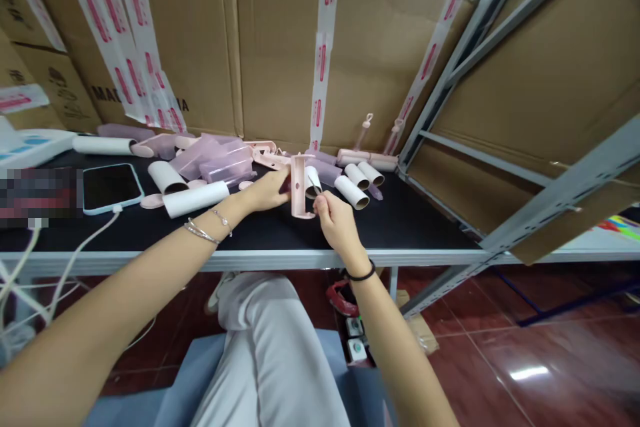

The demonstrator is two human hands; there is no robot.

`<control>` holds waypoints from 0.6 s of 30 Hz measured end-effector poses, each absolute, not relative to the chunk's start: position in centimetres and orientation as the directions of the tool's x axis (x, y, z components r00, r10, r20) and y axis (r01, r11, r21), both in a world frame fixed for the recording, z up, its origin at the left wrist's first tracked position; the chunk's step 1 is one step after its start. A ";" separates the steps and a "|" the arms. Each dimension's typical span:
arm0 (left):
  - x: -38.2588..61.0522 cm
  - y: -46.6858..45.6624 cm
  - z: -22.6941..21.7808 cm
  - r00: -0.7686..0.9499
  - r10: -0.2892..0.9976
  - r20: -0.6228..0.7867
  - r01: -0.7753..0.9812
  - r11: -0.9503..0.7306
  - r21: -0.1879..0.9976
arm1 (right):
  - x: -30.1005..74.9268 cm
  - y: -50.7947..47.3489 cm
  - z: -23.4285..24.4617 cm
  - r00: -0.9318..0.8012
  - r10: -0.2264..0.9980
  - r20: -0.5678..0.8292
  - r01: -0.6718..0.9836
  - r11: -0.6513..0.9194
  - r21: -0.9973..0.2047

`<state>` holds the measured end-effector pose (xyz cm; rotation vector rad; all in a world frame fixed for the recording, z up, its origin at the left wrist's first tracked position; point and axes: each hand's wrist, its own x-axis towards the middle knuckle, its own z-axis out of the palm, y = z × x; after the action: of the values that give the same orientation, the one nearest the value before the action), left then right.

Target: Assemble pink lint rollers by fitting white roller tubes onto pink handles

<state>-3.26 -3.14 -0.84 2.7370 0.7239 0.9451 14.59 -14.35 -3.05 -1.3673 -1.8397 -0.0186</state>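
My left hand (267, 191) is closed round the left side of a pale pink plastic holder (299, 187) standing upright on the black table (410, 227). My right hand (336, 219) is pinched at the holder's right side, its fingertips at a white paper roll (313, 181) seated in the holder. What the right fingers pinch is too small to make out. Both hands work above the table's front middle.
More white rolls (353, 192) lie right of the holder, others (195, 199) and pink plastic covers (220, 159) to the left. A phone (111, 187) on a cable lies far left. Taped cardboard boxes (280, 40) wall the back; a grey metal rack (500, 160) stands right.
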 end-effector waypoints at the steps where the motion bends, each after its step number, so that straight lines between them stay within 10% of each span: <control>1: -3.6 -2.8 -1.0 0.671 0.504 0.544 0.408 -0.863 0.297 | 14.7 -14.9 -3.1 -0.045 0.829 0.558 0.847 0.327 -0.418; 5: -4.5 -1.5 -1.5 0.684 0.528 0.504 0.463 -0.847 0.261 | 14.5 -16.2 -3.1 0.020 0.904 0.428 0.960 0.102 -0.261; 18: -4.8 -1.4 -2.0 0.781 0.417 0.465 0.485 -0.874 -0.030 | 13.4 -16.9 -3.4 -0.048 0.925 0.378 0.998 0.061 -0.021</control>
<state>-4.76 -1.44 -1.98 3.1031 0.7912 0.7531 13.36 -16.86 -3.38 -1.9392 -2.0521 -0.3576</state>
